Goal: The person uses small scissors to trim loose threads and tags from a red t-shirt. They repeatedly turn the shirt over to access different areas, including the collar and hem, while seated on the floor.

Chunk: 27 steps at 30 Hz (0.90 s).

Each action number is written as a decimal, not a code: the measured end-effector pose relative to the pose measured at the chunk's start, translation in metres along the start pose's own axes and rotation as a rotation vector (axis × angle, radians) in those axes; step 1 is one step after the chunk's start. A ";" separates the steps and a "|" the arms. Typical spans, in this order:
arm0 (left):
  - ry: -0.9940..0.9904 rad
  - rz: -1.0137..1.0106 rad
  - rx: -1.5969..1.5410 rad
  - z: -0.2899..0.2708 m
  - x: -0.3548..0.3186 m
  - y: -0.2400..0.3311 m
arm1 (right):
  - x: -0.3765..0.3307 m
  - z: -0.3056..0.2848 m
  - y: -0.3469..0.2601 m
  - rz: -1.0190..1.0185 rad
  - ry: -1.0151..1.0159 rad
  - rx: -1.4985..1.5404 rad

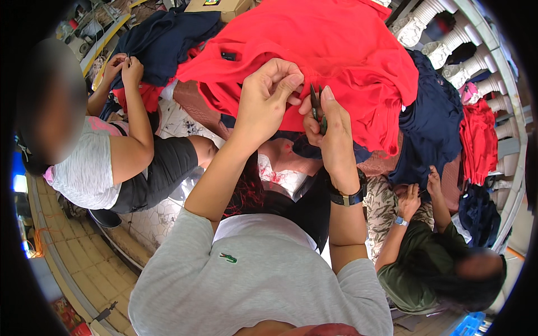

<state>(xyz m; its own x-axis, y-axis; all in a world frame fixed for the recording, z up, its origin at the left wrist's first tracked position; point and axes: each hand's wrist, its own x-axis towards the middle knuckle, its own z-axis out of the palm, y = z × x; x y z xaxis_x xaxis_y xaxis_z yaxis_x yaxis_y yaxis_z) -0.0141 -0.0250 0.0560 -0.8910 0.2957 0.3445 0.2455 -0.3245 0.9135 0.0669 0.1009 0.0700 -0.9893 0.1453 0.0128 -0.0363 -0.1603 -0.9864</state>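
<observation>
A large heap of red garments (336,45) lies spread in front of me. My left hand (270,95) is closed in a pinch at the near part of the red cloth; a fold or thread seems to be between the fingertips, too small to make out fully. In my right hand (332,126) is a small pair of dark thread snips (316,101), blades pointing away from me and slightly apart. The blade tips are close to the left fingertips, over the red cloth. A dark label (228,56) shows on the garment left of my left hand.
Navy garments (428,117) hang at the right, and another navy pile (168,42) lies at the far left. One person (106,162) sits at my left, another (431,263) at my right, both handling cloth. White balusters (443,45) line the right side. Red thread scraps (274,176) lie below.
</observation>
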 end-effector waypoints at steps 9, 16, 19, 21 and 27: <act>-0.115 -0.003 -0.063 -0.002 -0.006 0.012 | 0.004 -0.001 -0.010 0.071 -0.068 -0.008; -0.117 0.030 -0.131 -0.001 -0.007 0.007 | 0.010 -0.007 -0.007 0.093 -0.079 0.053; -0.117 0.053 -0.091 -0.001 -0.007 0.006 | 0.011 -0.006 -0.009 0.098 -0.104 0.042; -0.153 0.027 -0.153 -0.002 -0.008 0.008 | 0.011 -0.006 -0.010 0.098 -0.112 0.030; -0.108 0.111 -0.058 -0.002 -0.009 -0.004 | 0.013 -0.003 -0.010 0.090 -0.096 0.050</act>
<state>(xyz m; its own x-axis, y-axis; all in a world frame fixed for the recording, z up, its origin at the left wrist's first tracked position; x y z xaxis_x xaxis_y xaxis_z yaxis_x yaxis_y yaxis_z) -0.0081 -0.0276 0.0487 -0.8125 0.3490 0.4670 0.3151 -0.4111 0.8554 0.0545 0.1071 0.0798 -0.9977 0.0348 -0.0578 0.0489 -0.2168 -0.9750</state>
